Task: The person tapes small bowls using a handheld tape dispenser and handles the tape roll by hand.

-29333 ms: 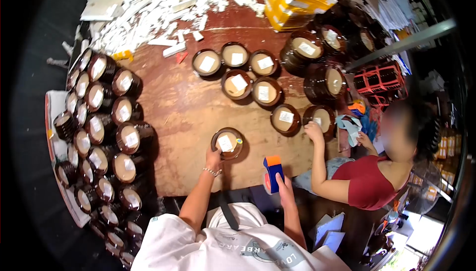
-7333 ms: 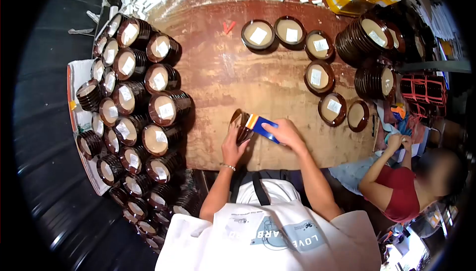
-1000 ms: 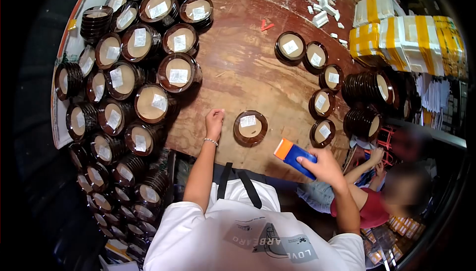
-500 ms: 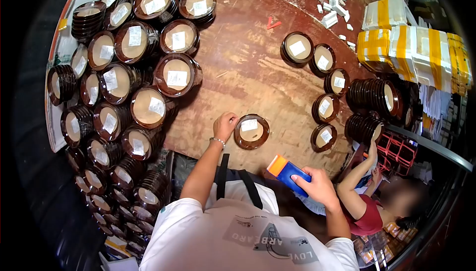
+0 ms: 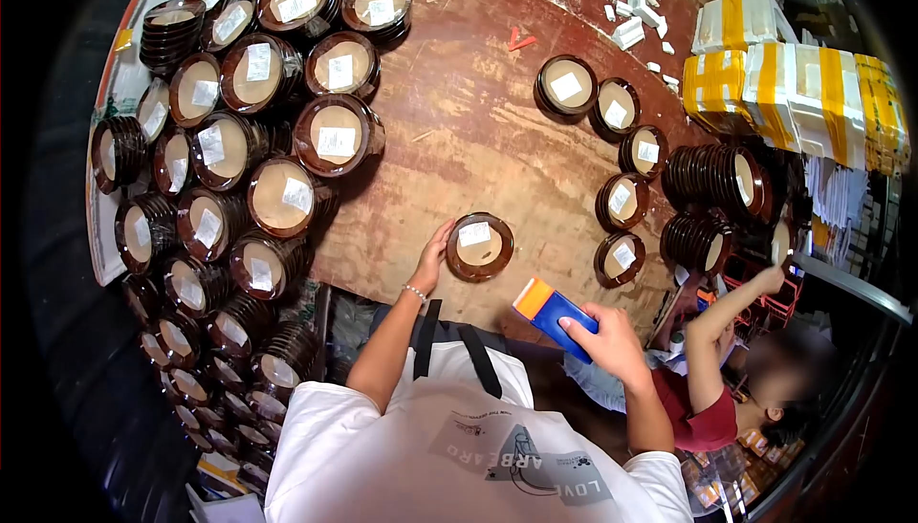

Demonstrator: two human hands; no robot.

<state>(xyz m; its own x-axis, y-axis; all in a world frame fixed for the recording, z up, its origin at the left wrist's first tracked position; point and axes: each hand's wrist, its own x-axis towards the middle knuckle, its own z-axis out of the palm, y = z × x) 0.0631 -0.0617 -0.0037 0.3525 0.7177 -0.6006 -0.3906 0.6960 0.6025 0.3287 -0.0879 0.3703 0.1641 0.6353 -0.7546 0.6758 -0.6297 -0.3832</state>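
A round brown dish (image 5: 480, 247) with a tan centre and a white label lies near the front of the wooden table (image 5: 440, 155). My left hand (image 5: 435, 253) is at the dish's left rim, fingers stretched along its edge; the thumb is hard to make out. To the right and nearer my body, my right hand (image 5: 612, 337) is closed round a blue block-shaped tool (image 5: 562, 320) with an orange end. That orange end points up and left, towards the dish, without touching it.
Many wrapped stacks of dishes (image 5: 280, 196) crowd the left side. Shorter stacks (image 5: 622, 200) curve along the right, beside taller ones (image 5: 712, 179). White boxes with yellow tape (image 5: 775, 93) and foam scraps (image 5: 636, 7) are at the back right. A co-worker's arm (image 5: 712, 332) reaches towards the stacks.
My left hand has moved right and its fingers have stretched out along the dish's rim. The tool has shifted slightly left. The co-worker's arm has reached out to the right.
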